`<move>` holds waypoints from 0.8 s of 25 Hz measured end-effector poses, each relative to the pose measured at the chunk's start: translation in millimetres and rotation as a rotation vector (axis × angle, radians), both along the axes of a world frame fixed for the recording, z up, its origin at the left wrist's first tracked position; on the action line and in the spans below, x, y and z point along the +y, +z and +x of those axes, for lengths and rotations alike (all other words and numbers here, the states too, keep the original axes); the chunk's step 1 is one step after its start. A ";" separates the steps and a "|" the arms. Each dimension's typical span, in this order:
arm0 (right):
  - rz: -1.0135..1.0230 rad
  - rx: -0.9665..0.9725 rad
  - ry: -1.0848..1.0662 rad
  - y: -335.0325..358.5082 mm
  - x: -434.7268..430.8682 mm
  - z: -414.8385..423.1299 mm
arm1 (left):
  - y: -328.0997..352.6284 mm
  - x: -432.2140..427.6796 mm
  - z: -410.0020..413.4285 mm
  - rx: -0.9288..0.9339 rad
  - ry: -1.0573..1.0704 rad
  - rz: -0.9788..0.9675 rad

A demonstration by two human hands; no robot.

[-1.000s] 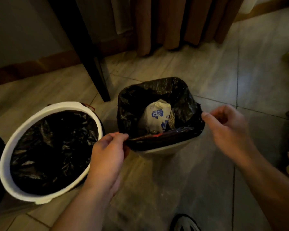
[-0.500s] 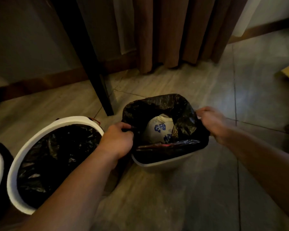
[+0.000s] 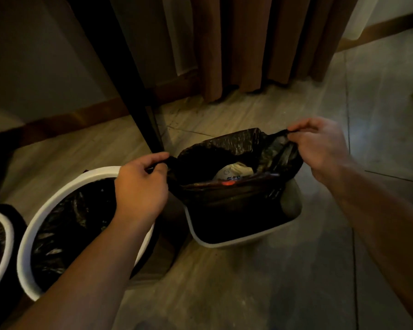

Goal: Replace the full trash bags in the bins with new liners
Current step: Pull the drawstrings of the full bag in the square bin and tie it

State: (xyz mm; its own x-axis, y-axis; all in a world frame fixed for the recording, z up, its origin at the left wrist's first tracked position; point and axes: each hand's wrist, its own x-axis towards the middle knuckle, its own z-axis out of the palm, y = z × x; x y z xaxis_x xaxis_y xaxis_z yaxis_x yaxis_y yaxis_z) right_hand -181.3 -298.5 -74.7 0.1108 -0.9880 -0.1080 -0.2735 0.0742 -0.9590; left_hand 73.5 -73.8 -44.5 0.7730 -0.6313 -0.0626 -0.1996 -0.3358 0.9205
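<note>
Black plastic, crinkled and glossy: full trash bag (image 3: 236,184) half-raised from small white bin (image 3: 227,242) at centre frame, mouth stretched wide between two bare hands. Left hand (image 3: 141,186) at 9 o'clock of the bag, fingers clenched around the bag's left edge; right hand (image 3: 320,148) at 2 o'clock, thumb and fingertips pinching the right edge, held higher than the left. Inside the open bag, pale crumpled waste (image 3: 234,170) with blue marks, plus a small red-orange scrap (image 3: 228,183) near the front lip. Bag's lower part down in the bin, whose rim and inner right wall show bare below the lifted plastic. At 8 o'clock of that bin, just beside it, larger round white bin (image 3: 28,246) lined with black plastic, partly crossed by the left forearm. At far 8 o'clock, cut by the frame edge, rim of third white bin (image 3: 0,236), also dark inside. Behind, at 11 o'clock, dark slanted furniture leg (image 3: 138,103) meeting the tiled floor (image 3: 272,282). Brown curtains (image 3: 260,44) hanging at 12 o'clock, hems touching the floor near a wooden baseboard (image 3: 81,115). Dim, warm light throughout; contents deeper in the bag too dark to tell.
</note>
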 end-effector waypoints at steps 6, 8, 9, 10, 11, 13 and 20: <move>0.078 0.122 0.067 -2.7 -13.3 7.4 | 12.3 -10.5 8.2 0.033 -0.032 0.023; 0.143 0.233 0.135 -3.0 -18.9 15.0 | 10.5 -14.5 13.3 0.141 -0.070 0.155; 0.166 0.304 0.189 -0.4 -22.4 21.4 | 10.8 -17.2 16.4 0.194 -0.081 0.223; 0.194 0.362 0.248 2.5 -26.4 28.8 | 11.8 -20.8 20.0 0.247 -0.087 0.279; 0.219 0.408 0.310 4.2 -30.2 37.0 | 12.6 -24.1 24.2 0.276 -0.099 0.332; 0.271 0.449 0.394 3.6 -38.4 53.9 | 12.1 -32.2 33.8 0.221 -0.148 0.460; 0.408 0.128 0.208 -19.1 -46.3 67.2 | -3.8 -44.3 46.2 -0.327 -0.188 0.351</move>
State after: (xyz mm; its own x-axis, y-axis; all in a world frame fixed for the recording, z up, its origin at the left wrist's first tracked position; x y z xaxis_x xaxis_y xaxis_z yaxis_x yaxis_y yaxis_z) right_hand -114.1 -344.9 -93.8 0.2622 -0.8201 -0.5086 -0.4362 0.3695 -0.8205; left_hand 119.7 -118.1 -48.3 0.6629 -0.7454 -0.0701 -0.5446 -0.5442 0.6382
